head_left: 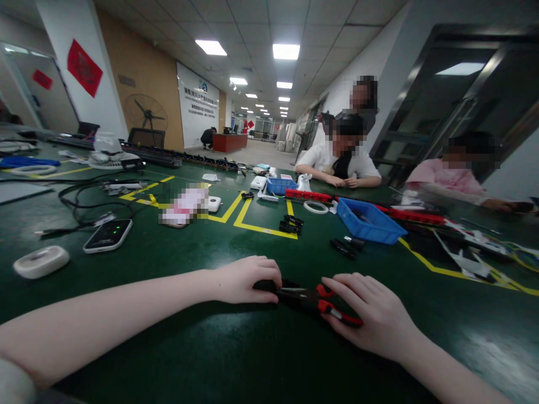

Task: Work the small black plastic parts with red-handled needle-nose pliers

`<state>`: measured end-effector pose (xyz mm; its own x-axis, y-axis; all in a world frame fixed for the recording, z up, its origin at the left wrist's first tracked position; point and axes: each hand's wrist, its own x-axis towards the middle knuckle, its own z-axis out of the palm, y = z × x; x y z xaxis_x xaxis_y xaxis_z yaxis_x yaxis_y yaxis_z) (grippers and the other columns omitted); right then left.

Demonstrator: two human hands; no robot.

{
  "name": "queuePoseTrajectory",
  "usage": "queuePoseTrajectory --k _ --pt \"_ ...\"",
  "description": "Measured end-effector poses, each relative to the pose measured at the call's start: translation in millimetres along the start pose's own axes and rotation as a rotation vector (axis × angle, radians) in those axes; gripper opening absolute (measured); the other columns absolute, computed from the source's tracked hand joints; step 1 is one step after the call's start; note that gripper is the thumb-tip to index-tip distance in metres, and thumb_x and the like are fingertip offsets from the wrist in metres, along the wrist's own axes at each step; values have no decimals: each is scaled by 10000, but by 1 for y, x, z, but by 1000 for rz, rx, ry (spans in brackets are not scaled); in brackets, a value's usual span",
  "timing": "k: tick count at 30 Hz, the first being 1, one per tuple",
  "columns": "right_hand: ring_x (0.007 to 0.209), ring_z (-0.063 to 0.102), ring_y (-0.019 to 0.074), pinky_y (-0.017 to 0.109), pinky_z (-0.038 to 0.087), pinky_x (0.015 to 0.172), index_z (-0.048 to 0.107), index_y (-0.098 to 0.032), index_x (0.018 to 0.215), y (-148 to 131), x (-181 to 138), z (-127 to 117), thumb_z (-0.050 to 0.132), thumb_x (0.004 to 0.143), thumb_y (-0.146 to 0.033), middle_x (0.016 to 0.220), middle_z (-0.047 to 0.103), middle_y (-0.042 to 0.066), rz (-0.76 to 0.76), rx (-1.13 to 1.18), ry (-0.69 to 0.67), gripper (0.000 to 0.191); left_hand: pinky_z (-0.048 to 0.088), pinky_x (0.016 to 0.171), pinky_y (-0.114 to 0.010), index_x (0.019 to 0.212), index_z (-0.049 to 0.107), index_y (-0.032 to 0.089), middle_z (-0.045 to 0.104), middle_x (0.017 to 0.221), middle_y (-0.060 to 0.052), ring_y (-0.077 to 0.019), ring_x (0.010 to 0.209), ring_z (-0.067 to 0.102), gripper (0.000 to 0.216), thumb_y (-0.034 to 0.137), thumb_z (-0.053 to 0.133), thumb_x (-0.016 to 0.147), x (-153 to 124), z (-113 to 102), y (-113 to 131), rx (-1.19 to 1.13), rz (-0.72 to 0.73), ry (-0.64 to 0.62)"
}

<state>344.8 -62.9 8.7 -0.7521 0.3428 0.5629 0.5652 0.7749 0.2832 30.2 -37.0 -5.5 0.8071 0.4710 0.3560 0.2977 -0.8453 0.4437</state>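
My right hand (373,308) is closed on the handles of red-and-black pliers (311,298), whose jaws point left. In my left hand (248,279) is a small black part (265,286), gripped between the fingers, much of it hidden by them. The tips of the pliers reach that black part; whether they bite on it I cannot make out. Both hands are low over the green table (236,348), close to its surface.
Past my hands lie black parts (290,224) and a blue bin (368,221). At left are a phone-like device (108,234), a white oval object (41,261) and black cables (76,196). A pink phone (185,206) lies mid-table. People sit across, one in white (341,160).
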Motion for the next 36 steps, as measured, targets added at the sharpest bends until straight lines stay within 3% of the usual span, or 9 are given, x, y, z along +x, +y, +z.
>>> queuePoseTrajectory --k 12,18,25,30,36 --pt "910 665 227 365 514 747 587 -170 1285 -2 -4 6 636 886 -337 1094 703 121 47 47 -10 436 533 906 -357 1008 673 156 608 1205 -114 -227 1050 637 166 224 747 876 -1 1 2 -65 -24 34" --pt "987 664 259 465 451 929 612 -174 1238 -4 0 7 635 882 -319 1080 718 110 25 -10 28 385 541 879 -340 1009 680 150 619 1140 -100 -215 1011 640 154 233 734 891 -1 1 1 -100 -57 25" --pt "1103 656 277 494 380 1079 634 -197 1210 -5 0 7 646 878 -320 1068 736 79 15 -47 57 354 533 889 -332 1021 681 153 618 1144 -97 -215 1020 635 174 250 742 889 -1 0 -1 -109 -46 10" --pt "1064 672 265 470 367 1089 666 -188 1152 -8 3 5 631 888 -334 1017 744 69 10 -47 84 304 530 872 -330 1025 682 157 625 1141 -95 -230 1026 634 291 315 820 822 0 -2 0 -105 -24 -12" --pt "1046 679 260 462 368 1085 663 -185 1145 -10 7 1 611 903 -325 999 748 69 -5 -76 101 284 524 882 -331 1018 678 154 626 1134 -94 -223 1026 636 196 250 768 872 -1 0 0 -97 -32 8"
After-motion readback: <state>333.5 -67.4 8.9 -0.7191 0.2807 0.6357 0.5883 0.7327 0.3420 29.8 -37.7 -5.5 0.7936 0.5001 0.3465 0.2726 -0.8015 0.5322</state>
